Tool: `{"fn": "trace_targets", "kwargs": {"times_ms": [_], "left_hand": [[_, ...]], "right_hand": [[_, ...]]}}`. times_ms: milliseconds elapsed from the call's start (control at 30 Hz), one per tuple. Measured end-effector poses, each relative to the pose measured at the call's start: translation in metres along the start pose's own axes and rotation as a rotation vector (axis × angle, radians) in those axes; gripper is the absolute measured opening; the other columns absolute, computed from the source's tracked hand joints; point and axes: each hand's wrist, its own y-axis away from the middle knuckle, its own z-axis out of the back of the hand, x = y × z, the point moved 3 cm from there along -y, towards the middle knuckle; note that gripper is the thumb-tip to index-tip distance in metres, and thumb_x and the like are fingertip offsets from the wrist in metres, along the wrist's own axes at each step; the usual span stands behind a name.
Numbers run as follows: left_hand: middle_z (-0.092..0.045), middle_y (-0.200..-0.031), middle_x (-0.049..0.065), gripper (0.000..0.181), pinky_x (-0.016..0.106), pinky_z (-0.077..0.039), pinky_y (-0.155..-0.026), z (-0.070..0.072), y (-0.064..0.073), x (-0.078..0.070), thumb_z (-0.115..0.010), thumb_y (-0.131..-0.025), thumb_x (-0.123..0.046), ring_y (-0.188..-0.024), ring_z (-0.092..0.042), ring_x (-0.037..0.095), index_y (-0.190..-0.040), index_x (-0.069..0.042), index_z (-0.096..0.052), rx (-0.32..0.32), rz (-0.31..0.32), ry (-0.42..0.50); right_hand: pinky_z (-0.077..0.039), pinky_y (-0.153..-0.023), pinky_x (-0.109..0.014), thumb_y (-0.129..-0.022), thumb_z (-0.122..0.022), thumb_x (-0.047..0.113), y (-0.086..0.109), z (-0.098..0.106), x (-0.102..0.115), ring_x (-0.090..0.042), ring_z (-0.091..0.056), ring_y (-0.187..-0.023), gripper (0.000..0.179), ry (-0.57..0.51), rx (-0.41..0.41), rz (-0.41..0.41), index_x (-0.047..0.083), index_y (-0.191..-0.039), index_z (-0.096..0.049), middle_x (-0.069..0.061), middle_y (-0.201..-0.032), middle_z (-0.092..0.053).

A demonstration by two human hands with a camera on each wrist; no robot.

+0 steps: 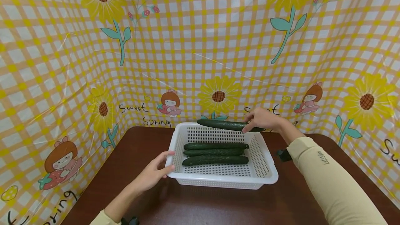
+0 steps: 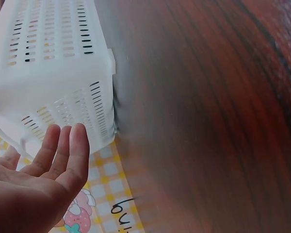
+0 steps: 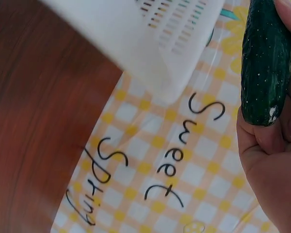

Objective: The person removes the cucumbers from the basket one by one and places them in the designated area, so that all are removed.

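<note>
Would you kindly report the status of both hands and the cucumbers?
Left hand touching white basket. Right hand gripping one cucumber near basket's far rim. Three cucumbers lying inside. No obstruction visible.

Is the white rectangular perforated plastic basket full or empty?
Neither; the basket is partly filled: three long dark-green cucumbers lie side by side inside, its bottom partly bare.

On the checked cloth (image 1: 200,27), "Sweet" (image 1: 134,108) and "Spring" (image 1: 157,122) are read behind the white basket (image 1: 225,175), to its left; "Sweet" is repeated, partly covered, behind its right end. Small lettering (image 1: 323,157), not reliably legible, is borne by the sleeve (image 1: 328,186) right of the basket.
</note>
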Motion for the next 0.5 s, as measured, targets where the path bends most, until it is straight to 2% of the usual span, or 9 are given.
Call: {"fn": "trace_targets", "kwargs": {"times_ms": [133, 333, 467, 500], "left_hand": [[-0.054, -0.139, 0.022, 0.054, 0.039, -0.049, -0.083, 0.0, 0.0, -0.001, -0.063, -0.101, -0.024, -0.113, -0.057, 0.029, -0.149, -0.014, -0.041, -0.003, 0.0, 0.0], [-0.055, -0.138, 0.02, 0.054, 0.038, -0.049, -0.082, 0.001, 0.001, -0.003, -0.063, -0.1, -0.025, -0.111, -0.057, 0.027, -0.149, -0.015, -0.041, -0.01, 0.01, -0.003], [-0.055, -0.137, 0.019, 0.054, 0.038, -0.049, -0.082, 0.001, 0.001, -0.003, -0.063, -0.1, -0.026, -0.11, -0.057, 0.027, -0.149, -0.016, -0.041, -0.01, 0.012, -0.007], [-0.055, -0.137, 0.019, 0.055, 0.038, -0.049, -0.082, 0.001, 0.001, -0.002, -0.063, -0.1, -0.027, -0.11, -0.057, 0.026, -0.149, -0.016, -0.042, -0.01, 0.011, -0.009]], "right_hand": [[-0.048, -0.097, -0.054, -0.082, -0.082, 0.038, 0.008, 0.009, -0.006, -0.043, -0.049, -0.131, 0.052, 0.004, -0.015, -0.005, 0.006, -0.122, -0.072, -0.023, -0.141, -0.057], [-0.05, -0.093, -0.051, -0.081, -0.083, 0.042, 0.018, 0.022, -0.018, -0.039, -0.053, -0.125, 0.056, 0.002, -0.035, -0.03, 0.006, -0.122, -0.071, -0.023, -0.139, -0.058], [-0.047, -0.094, -0.052, -0.082, -0.082, 0.043, 0.028, 0.029, -0.027, -0.043, -0.042, -0.131, 0.06, -0.004, -0.054, -0.051, 0.003, -0.126, -0.069, -0.029, -0.152, -0.038], [-0.047, -0.093, -0.053, -0.082, -0.082, 0.043, 0.031, 0.031, -0.029, -0.043, -0.043, -0.13, 0.061, 0.003, -0.062, -0.05, 0.002, -0.126, -0.068, -0.03, -0.151, -0.037]]}}
